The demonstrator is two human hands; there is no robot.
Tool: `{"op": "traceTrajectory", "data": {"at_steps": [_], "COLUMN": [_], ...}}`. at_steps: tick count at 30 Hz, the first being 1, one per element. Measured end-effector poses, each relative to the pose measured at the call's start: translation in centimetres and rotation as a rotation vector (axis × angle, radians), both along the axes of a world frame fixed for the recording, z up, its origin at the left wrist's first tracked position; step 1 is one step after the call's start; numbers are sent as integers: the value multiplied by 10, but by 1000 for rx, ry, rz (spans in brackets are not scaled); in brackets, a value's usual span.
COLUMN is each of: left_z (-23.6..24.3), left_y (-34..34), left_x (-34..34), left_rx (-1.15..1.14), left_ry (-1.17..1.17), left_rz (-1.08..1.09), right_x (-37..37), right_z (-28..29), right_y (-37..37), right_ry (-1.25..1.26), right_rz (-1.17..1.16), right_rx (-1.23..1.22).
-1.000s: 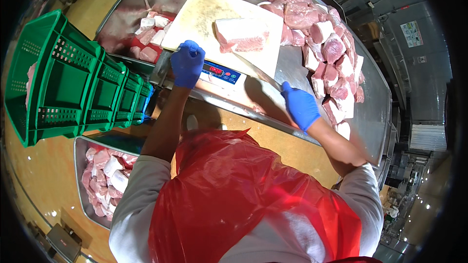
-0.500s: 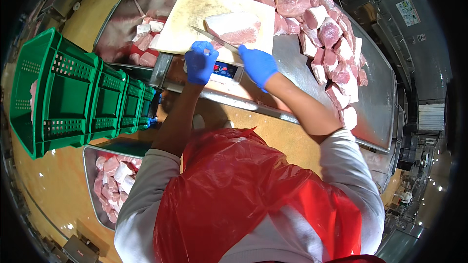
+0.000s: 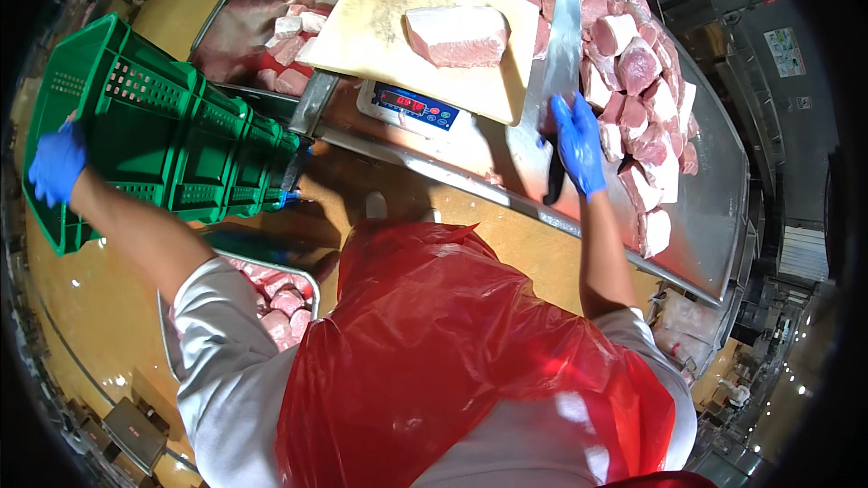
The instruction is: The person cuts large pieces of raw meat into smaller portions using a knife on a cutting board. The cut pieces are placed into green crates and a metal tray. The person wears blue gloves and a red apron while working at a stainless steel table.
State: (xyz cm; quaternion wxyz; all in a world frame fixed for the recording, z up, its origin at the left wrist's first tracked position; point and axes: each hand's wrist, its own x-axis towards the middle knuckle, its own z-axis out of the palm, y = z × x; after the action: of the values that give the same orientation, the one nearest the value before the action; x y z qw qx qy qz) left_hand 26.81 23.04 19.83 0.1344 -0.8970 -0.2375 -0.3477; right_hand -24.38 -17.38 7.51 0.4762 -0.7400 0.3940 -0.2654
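Your blue-gloved right hand [image 3: 579, 145] is clamping the long steel knife's [image 3: 562, 45] black handle, its slick blade staying rigid, while your left hand [image 3: 56, 163] is closing on the light, stiff green plastic crate's [image 3: 154, 126] rim.

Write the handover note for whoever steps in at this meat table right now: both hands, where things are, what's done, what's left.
Left hand: grips the outer rim of the green crates.
Right hand: on the knife lying flat on the steel table.
Meat slab: whole, on the cutting board over the scale.
Done: cut pieces piled at right.
Left: the slab is uncut.
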Motion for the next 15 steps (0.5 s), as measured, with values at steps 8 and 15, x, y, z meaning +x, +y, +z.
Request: {"op": "traceTrajectory", "data": {"at_steps": [8, 15], "left_z": [-176, -186], "left_y": [-334, -306], "left_x": [-145, -179], "left_rx": [-645, -622], "left_ry": [316, 758], "left_rz": [-2380, -2092], "right_x": [129, 119], "right_z": [-44, -10], "right_y": [-59, -55], "right_ry": [-367, -288], "right_rz": [145, 102], "right_rx": [100, -52]}}
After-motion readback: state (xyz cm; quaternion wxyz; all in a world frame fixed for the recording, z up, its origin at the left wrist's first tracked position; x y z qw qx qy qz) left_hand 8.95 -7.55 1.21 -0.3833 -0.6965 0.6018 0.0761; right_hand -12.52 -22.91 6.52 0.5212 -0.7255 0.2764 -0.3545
